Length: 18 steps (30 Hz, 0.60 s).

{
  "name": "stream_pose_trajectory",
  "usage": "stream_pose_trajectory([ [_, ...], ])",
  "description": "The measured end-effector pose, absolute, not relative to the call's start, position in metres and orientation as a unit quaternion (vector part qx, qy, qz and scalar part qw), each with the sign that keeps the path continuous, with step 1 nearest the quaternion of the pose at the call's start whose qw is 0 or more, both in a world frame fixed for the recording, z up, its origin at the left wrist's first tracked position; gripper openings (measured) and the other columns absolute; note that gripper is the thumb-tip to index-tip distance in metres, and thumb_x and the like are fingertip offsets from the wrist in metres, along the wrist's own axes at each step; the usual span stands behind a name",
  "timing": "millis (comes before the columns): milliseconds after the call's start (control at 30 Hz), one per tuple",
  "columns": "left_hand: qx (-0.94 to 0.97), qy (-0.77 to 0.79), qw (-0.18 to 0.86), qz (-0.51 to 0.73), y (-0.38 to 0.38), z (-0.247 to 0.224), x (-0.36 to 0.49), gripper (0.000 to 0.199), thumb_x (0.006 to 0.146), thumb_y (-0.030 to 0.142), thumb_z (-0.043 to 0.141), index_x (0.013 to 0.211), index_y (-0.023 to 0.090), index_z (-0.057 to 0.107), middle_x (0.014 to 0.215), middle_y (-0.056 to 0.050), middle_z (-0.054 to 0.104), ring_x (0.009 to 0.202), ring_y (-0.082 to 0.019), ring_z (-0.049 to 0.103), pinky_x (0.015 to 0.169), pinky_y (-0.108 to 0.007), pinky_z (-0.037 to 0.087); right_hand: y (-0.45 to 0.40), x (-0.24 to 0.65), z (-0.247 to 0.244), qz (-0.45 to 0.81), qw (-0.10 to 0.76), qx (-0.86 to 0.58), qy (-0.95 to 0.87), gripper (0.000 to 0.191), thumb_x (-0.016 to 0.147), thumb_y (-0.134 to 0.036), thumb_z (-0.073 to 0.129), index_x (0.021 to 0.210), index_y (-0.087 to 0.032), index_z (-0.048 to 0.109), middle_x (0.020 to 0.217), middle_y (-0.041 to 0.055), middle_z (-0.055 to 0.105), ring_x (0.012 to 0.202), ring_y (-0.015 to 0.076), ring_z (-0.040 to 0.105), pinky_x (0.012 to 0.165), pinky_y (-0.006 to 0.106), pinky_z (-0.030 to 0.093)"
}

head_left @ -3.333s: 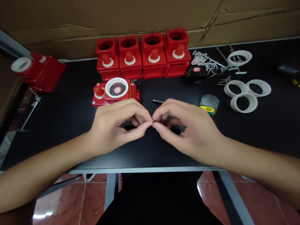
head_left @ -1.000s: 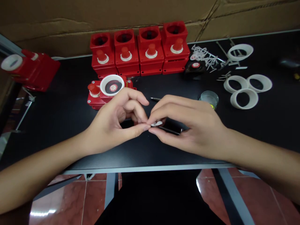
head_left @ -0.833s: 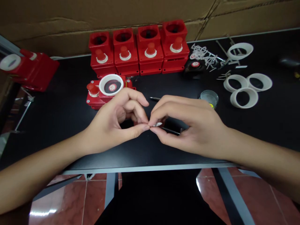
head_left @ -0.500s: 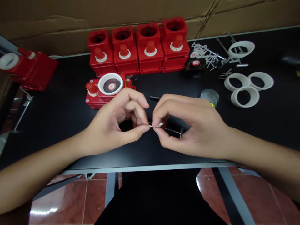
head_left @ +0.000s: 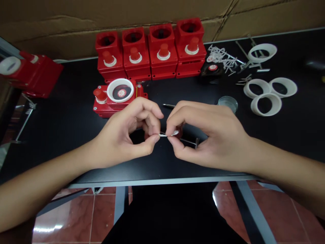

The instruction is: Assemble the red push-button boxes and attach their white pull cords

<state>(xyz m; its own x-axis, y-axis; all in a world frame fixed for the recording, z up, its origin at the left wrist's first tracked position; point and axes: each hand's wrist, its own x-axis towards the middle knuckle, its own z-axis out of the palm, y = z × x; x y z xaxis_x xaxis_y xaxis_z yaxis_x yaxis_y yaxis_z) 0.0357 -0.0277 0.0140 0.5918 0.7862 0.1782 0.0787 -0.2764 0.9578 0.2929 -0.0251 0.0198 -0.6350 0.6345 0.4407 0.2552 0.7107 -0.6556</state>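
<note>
Fingers (head_left: 154,127) of left hand (head_left: 119,134) and right hand (head_left: 215,135) were pinched on a white strip (head_left: 163,135) near the worktop's front edge (head_left: 157,182); dropping was risked by slackening.

Head-worn view, facing forward and down, close over hands (head_left: 127,132) (head_left: 213,135), black table (head_left: 142,174).

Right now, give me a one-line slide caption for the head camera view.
Left hand and right hand pinch a small white piece above a black table, four red housings lined up behind.
</note>
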Motion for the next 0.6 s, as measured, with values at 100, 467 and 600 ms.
stream_pose_trajectory([
  [100, 0.732, 0.317, 0.511, 0.319, -0.029, 0.013, 0.035, 0.028, 0.101, 0.013, 0.077, 0.124, 0.024, 0.065, 0.102, -0.001, 0.073, 0.088, -0.016, 0.074, 0.081, -0.029, 0.067, -0.025, 0.294, 0.017, 0.270, 0.343, -0.253, -0.863, 0.020, 0.104, -0.006, 0.069, 0.109, -0.024, 0.073, 0.101, 0.0018, 0.078, 0.081, 0.0137, 0.072, 0.073, 0.029, 0.060],
  [467, 0.849, 0.306, 0.341, 0.262, -0.027, 0.022, 0.029, 0.014, 0.114, 0.024, 0.078, 0.100, 0.022, 0.075, 0.093, -0.002, 0.076, 0.080, -0.016, 0.071, 0.073, -0.028, 0.055, -0.028, 0.293, 0.014, 0.209, 0.343, -0.270, -0.875, 0.015, 0.100, -0.006, 0.071, 0.101, -0.021, 0.073, 0.096, 0.0007, 0.077, 0.077, 0.0124, 0.071, 0.069, 0.026, 0.057],
  [600, 0.872, 0.290, 0.308, 0.246, -0.028, 0.024, 0.029, 0.012, 0.115, 0.020, 0.072, 0.103, 0.022, 0.072, 0.093, -0.003, 0.075, 0.082, -0.018, 0.070, 0.075, -0.029, 0.056, -0.030, 0.293, 0.012, 0.178, 0.330, -0.282, -0.883, 0.014, 0.099, -0.007, 0.071, 0.099, -0.022, 0.072, 0.093, -0.0005, 0.076, 0.073, 0.0121, 0.068, 0.066, 0.026, 0.053],
])
